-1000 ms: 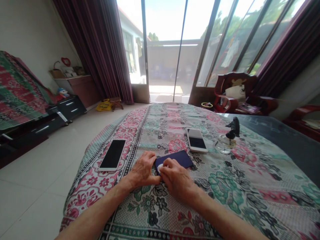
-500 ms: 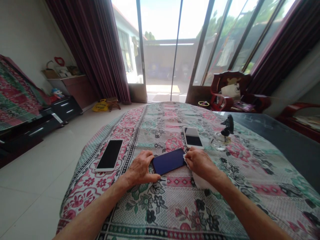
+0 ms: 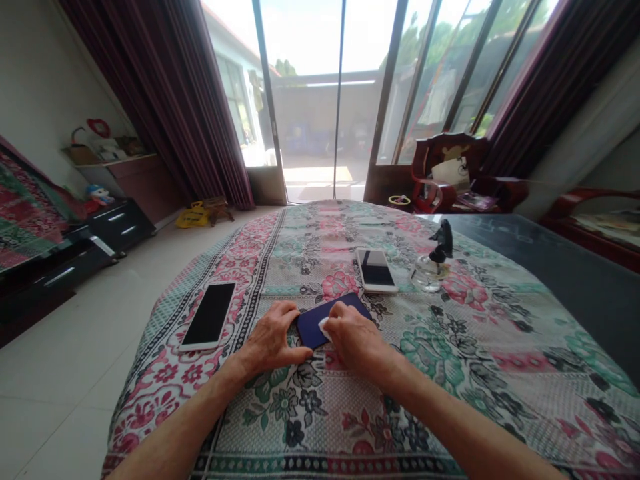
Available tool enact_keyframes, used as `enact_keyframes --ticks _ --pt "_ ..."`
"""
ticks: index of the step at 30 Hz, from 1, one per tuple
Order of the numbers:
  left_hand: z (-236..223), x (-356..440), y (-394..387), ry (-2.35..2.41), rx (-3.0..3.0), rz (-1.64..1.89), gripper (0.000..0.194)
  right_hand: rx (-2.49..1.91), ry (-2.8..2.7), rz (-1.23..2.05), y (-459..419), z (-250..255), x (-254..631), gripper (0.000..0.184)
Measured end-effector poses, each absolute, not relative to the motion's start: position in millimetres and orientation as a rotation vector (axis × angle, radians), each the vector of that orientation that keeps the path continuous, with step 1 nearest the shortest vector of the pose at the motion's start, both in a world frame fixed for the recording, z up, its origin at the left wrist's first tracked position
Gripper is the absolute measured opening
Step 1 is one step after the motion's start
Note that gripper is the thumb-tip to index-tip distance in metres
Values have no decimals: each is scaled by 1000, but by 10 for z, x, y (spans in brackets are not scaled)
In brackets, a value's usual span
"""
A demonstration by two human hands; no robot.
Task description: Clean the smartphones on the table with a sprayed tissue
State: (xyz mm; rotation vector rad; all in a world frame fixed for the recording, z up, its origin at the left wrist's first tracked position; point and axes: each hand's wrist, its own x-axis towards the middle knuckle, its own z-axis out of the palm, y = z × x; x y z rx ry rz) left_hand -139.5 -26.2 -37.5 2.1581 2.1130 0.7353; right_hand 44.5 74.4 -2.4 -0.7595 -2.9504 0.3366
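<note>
A dark blue smartphone (image 3: 309,327) lies slantwise on the patterned cloth. My left hand (image 3: 273,339) steadies its left end, thumb at the near corner and fingers at the far one. Pinched in my right hand (image 3: 354,339) is a white tissue (image 3: 323,325), pressed on the middle of the phone's blue surface; most of the tissue is hidden under the fingers. To the left lies a white smartphone (image 3: 209,316) with a dark screen. Another white phone (image 3: 377,271) rests beyond my right hand. A clear spray bottle (image 3: 426,275) with a black trigger head stands right of it.
The round table is covered by a floral tablecloth (image 3: 380,407). A dark table (image 3: 530,257) adjoins it on the right, with a red wooden chair (image 3: 425,170) behind. On the floor at far left sits a yellow bag (image 3: 191,216). Glass doors stand ahead.
My right hand has slid the tissue leftward from the phone's right edge to its middle. My left hand keeps its place at the phone's left end. The whole view has shifted slightly.
</note>
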Motion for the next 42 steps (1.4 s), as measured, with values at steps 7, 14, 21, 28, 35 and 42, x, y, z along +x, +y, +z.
enact_keyframes --ticks 7,14,21,28,35,42 --pt "-383 -1409 -261 2105 2160 753 54 -1099 -2907 249 1151 111 696 28" --pt "-351 -1437 -240 2045 2173 769 50 -948 -2906 199 1136 -7 637 31" --pt "-296 -1506 -194 2028 2166 755 50 -947 -2856 85 1193 -73 429 25" --pt "-348 -1582 -196 1981 2180 769 56 -889 -2911 81 1080 -66 543 24" --pt "-354 -1590 -198 1961 2156 778 59 -834 -2914 167 992 -122 811 25" --pt "-344 -1590 -194 1959 2145 765 57 -906 -2942 51 1200 -58 511 25"
